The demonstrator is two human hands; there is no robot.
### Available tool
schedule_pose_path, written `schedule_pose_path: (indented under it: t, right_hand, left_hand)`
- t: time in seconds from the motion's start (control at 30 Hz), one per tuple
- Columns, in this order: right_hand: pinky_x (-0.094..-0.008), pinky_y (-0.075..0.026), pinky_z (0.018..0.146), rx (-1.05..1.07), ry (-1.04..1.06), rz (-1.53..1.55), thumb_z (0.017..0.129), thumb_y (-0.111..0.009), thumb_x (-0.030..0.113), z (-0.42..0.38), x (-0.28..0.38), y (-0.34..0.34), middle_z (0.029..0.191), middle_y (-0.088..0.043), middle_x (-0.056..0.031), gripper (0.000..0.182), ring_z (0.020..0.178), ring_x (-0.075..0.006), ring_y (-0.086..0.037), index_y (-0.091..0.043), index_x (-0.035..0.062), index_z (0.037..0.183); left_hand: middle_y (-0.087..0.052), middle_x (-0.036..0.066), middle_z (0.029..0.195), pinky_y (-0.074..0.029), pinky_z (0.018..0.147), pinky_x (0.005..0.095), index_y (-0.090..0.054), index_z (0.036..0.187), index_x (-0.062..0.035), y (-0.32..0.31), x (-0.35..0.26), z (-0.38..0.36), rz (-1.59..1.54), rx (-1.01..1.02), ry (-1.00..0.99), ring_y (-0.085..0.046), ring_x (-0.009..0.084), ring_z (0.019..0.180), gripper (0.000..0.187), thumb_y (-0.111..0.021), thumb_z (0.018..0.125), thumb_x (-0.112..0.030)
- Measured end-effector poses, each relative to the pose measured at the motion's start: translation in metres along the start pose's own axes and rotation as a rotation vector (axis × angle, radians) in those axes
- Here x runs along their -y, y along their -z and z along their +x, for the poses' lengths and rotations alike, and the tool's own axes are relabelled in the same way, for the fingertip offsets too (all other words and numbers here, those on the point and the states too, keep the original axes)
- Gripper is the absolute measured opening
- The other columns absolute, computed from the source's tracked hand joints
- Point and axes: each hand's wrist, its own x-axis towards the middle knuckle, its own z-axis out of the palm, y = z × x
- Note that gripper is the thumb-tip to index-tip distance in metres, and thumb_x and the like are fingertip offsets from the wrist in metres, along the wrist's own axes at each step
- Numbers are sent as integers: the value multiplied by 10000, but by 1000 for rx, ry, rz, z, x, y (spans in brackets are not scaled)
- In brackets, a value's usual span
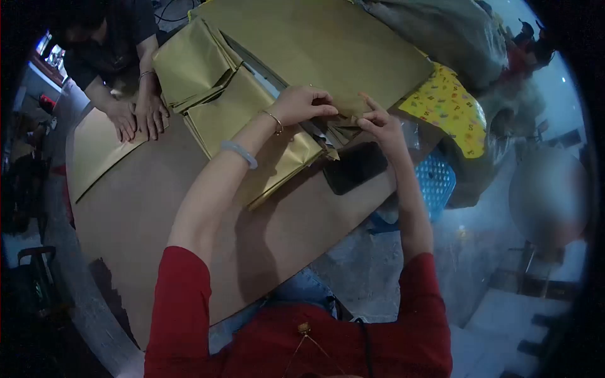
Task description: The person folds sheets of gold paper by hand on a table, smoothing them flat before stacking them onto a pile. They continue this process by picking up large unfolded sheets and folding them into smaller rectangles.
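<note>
Both my hands are over the far right part of the brown board, at a small gold paper piece [348, 107]. My left hand [304, 104], with a bangle and a bracelet on its wrist, has its fingers curled, pinching the paper's left side. My right hand [383, 125] grips the right side between thumb and fingers, its index finger raised. Crumpled gold ends lie just below the hands. Under my left forearm is a folded stack of gold paper [252, 120]; another gold stack [192, 63] adjoins it. A large gold sheet [328, 47] spreads behind.
A dark rectangular object [356, 167] lies below my right hand on the brown board [189, 252]. At left, a co-worker's hands [135, 118] press on a gold sheet [101, 151]. Yellow printed plastic [446, 110] and a blue stool [435, 179] are at right.
</note>
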Motion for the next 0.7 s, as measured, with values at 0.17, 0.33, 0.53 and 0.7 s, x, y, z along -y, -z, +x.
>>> schedule_pose_path:
  t: [0.17, 0.33, 0.53, 0.7]
  right_hand:
    - [-266, -481, 739, 8, -23, -4, 815, -702, 139, 2, -3, 5, 1247, -550, -157, 196, 977, -134, -583, -670, -14, 935]
    - [-256, -480, 718, -140, -179, -125, 830, -688, 133, 1, 26, -12, 987, -658, -104, 185, 885, -122, -596, -668, -14, 941]
    - [-253, -459, 737, -372, 362, -213, 837, -659, 71, 16, 43, -23, 865, -653, -58, 120, 805, -130, -585, -670, 27, 948]
    - [-281, -443, 805, -449, 477, -231, 825, -674, 93, 21, 72, -16, 930, -649, -57, 314, 853, -175, -586, -606, 53, 1130]
  left_hand:
    - [-679, 36, 891, -487, 715, 306, -662, 980, -150, -3, -3, 0, -27, 3, 37, -645, 207, 813, 268, -680, 789, -336]
    - [-669, 90, 914, -496, 725, 357, -507, 1215, -200, -20, 3, 2, -167, -242, 11, -639, 281, 847, 496, -701, 760, -225]
    - [-620, 88, 943, -482, 790, 343, -561, 1196, -147, -2, -2, 29, 1, -226, -162, -604, 259, 869, 464, -652, 757, -27]
    - [-668, 60, 1040, -487, 837, 325, -677, 990, -107, 17, -45, 36, 96, -304, -134, -622, 218, 956, 320, -586, 721, 39]
